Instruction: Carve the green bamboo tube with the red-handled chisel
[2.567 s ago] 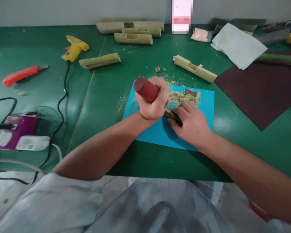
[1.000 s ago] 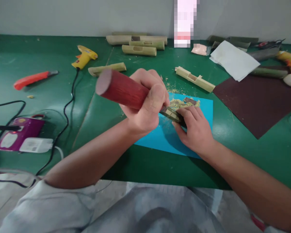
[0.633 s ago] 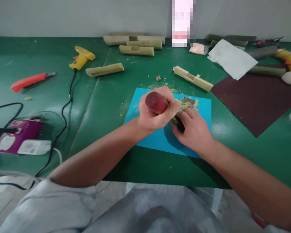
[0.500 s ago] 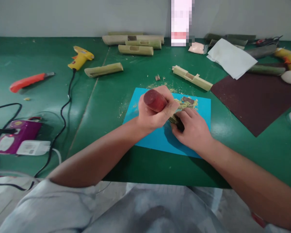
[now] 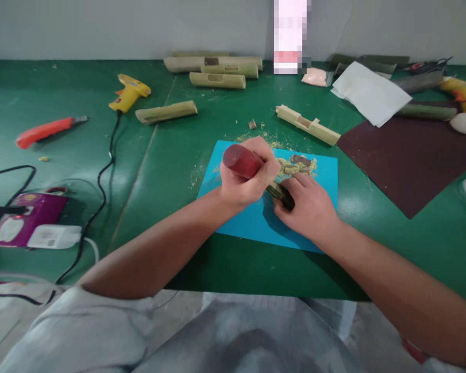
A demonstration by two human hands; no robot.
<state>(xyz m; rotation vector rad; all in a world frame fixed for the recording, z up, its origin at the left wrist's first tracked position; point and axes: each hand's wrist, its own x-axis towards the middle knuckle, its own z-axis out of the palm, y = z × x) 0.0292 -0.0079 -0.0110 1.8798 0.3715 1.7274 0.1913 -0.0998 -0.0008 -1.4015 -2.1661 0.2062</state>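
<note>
My left hand [image 5: 248, 178] is closed in a fist around a tool with a thick red-brown wooden handle [image 5: 241, 159]. The working end is hidden behind the fingers. Right beside it, my right hand [image 5: 308, 204] grips a short, dark green bamboo piece [image 5: 278, 192], most of it covered by the fingers. Both hands are over a blue sheet [image 5: 252, 228] on the green table. Pale shavings [image 5: 291, 167] and a small brown chip [image 5: 301, 160] lie on the sheet just beyond my right hand.
Cut bamboo pieces lie at the back, a notched one [image 5: 307, 124] nearer. Left are a yellow glue gun [image 5: 130, 94], a red-handled cutter [image 5: 46, 132] and a purple power strip [image 5: 31, 215] with cables. A dark brown sheet [image 5: 407, 166] and white paper [image 5: 370, 94] lie right.
My left hand has shifted slightly to the left, and the red-brown handle leans further left. More of the bamboo and shavings shows between the hands. My right hand has hardly moved.
</note>
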